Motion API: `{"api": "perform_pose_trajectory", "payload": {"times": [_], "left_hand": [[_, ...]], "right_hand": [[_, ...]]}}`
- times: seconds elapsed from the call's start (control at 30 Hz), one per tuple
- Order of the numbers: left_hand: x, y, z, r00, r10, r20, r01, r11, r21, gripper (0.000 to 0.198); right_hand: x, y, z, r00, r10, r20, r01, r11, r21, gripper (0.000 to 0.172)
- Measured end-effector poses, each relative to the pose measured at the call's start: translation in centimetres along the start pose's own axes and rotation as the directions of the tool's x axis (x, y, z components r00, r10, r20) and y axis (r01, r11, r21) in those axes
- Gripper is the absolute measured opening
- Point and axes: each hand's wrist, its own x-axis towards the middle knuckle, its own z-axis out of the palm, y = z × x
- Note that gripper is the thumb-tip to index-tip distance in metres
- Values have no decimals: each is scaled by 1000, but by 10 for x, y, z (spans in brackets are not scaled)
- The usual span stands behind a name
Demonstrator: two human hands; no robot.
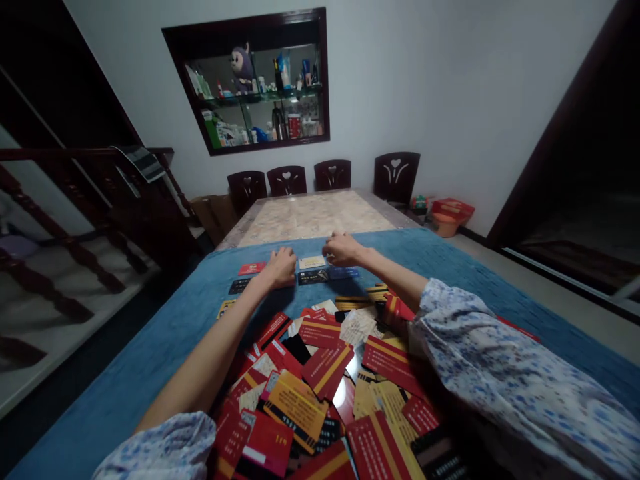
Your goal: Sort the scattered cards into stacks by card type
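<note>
My left hand (pixel 283 267) reaches over a row of cards on the blue cloth, its fingers bent downward and closed; whatever is under them is hidden. Beside it lie a red card (pixel 251 268) and a black card (pixel 239 286). Fingers curled, my right hand (pixel 343 249) is just right of a cream card (pixel 313 262) and above a blue card (pixel 345 273); its fingertips are hidden. Another black card (pixel 313 277) lies between the hands. A large loose heap of red, gold and black cards, including a gold card (pixel 296 408), spreads nearest me.
The blue cloth (pixel 175 340) covers the near part of a long table (pixel 320 213). Several dark chairs (pixel 333 175) stand at its far end. A wooden railing (pixel 70 287) runs along the left. At the right is an orange bin (pixel 447 223).
</note>
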Motion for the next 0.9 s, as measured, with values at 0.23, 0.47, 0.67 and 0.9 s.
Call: {"api": "perform_pose_trajectory", "payload": {"times": [0.23,0.47,0.67,0.9], "left_hand": [[-9,46,-11,998,54,12,-53,993,-110,23],[-10,79,-8,991,111,78,-91,970,-225,20],[-10,101,-8,971,174,166,-122,951,-285,24],[-17,115,-11,964,167,208,-97,945,-313,14]], "right_hand": [[-48,7,16,1000,22,21,-24,997,74,26],[-84,4,26,996,16,90,-34,979,202,20],[-93,6,39,993,-4,119,-27,965,260,24],[-90,10,54,994,-14,113,-19,957,289,25]]}}
